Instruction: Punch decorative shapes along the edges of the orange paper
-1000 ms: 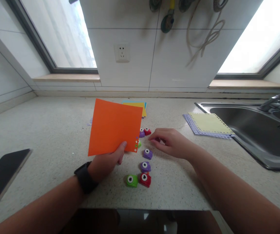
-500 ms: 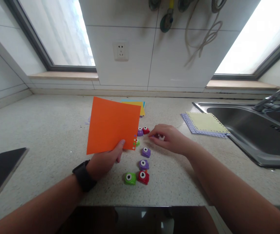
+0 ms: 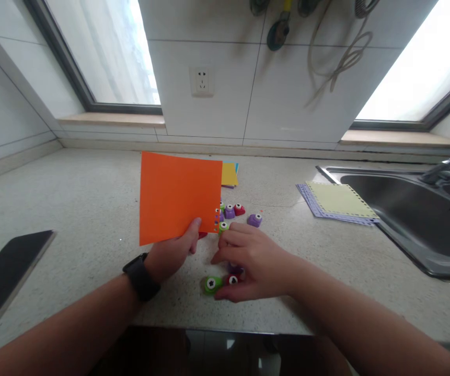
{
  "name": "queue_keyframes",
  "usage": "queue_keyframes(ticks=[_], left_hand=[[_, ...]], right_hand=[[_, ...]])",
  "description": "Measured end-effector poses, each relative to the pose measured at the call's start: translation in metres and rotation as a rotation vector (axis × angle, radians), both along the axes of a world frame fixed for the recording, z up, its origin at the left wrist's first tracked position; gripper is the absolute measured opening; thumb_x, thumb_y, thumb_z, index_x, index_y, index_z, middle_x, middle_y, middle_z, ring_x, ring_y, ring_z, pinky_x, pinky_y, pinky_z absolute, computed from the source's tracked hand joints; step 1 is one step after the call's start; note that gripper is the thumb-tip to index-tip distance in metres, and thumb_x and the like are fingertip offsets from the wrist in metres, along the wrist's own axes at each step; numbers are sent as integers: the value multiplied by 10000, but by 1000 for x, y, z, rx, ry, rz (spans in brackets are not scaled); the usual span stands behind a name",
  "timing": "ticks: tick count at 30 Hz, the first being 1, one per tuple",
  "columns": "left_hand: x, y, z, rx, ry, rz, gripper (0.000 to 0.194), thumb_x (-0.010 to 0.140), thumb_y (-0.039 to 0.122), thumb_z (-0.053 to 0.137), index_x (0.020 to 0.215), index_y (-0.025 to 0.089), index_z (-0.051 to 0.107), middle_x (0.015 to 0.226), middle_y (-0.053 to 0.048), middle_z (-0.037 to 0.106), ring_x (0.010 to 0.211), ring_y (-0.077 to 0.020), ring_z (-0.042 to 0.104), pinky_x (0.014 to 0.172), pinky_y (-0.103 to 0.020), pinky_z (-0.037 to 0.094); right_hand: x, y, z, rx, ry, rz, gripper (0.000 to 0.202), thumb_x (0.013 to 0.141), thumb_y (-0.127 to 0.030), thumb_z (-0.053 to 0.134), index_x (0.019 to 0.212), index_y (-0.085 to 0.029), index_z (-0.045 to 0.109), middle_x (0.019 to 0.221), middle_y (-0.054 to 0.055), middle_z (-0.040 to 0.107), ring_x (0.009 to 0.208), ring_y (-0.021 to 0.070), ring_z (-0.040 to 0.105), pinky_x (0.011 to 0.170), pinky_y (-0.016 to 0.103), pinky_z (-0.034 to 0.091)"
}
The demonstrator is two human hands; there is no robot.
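**Paper (image 3: pixel 177 193) up in the left hand (image 3: pixel 170 258), right hand (image 3: pixel 258 261) spread low at a red punch (image 3: pixel 232 280)**

Straight to the head view, and it's a busy patch in the middle of the worktop (image 3: pixel 91 198)! Left hand has the orange paper pinched at its lower edge, thumb on the front face, sheet tilted up and facing us. Look at that lower right edge: a short row of small cut-out shapes (image 3: pixel 216 219). A black watch (image 3: pixel 141 277) sits on that wrist.

Over to the right hand, and it's wide: fingers bent, a clear gap between thumb and forefinger, the red punch in that gap. Contact? I can't tell from this angle. Just beside, to the left, a lime-green punch (image 3: pixel 211 284) shows its star; behind the red one, a purple punch (image 3: pixel 235 268) is half hidden by the hand.

Further back, another green punch (image 3: pixel 223 226) stands by the paper's edge, with a purple and red pair (image 3: pixel 234 210) close together behind it. One more purple punch (image 3: pixel 254 220) lies off to the right, on its own.

Around them: yellow and blue sheets (image 3: pixel 230 175) partly behind the orange, a pale yellow and lilac stack (image 3: pixel 338 198) by the sink (image 3: pixel 389 209), and a dark tablet-like slab (image 3: pixel 9 271) far left.
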State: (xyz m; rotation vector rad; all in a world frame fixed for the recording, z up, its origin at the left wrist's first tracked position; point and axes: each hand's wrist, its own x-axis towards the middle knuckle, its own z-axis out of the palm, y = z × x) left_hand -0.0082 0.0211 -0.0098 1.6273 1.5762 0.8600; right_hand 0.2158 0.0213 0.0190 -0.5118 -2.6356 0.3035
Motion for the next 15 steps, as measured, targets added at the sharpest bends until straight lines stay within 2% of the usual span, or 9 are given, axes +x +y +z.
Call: queue_keyframes(ticks=[3,7,11,13,15], left_hand=[[1,0,-1,3,-2,-4,587,961,601,351,481,268,406,496,31,481,548,-170,523,810,-332,455],[2,-1,0,-5,-21,27,578,952,602,383,479,271,401,495,30,484,543,-174,520,804,-335,461],[2,-3,2,-25,-42,-8,578,951,611,395,491,263,422,515,36,477,549,-171,517,794,-330,458],[2,-3,4,-36,-59,-36,588,952,614,400,484,258,422,519,32,475,561,-172,514,765,-323,456],[2,-4,5,-51,-67,-49,600,950,615,402,469,256,406,515,25,470,556,-171,497,731,-321,451]], right_hand=[[-8,-5,-4,77,-84,-14,489,809,-666,698,928,-194,752,888,58,643,821,231,551,752,386,435],[-9,-6,-6,60,-49,36,279,845,-483,725,873,-206,741,865,37,651,821,212,577,776,381,452],[1,-1,-2,-179,227,14,221,844,-332,756,1007,-191,707,925,49,715,835,187,656,762,342,522],[11,4,1,-296,458,-124,271,856,-276,764,1097,-196,671,901,40,724,753,157,668,702,316,550],[22,11,5,-406,736,-177,301,865,-237,770,1134,-213,638,964,47,731,744,144,688,694,306,586]])
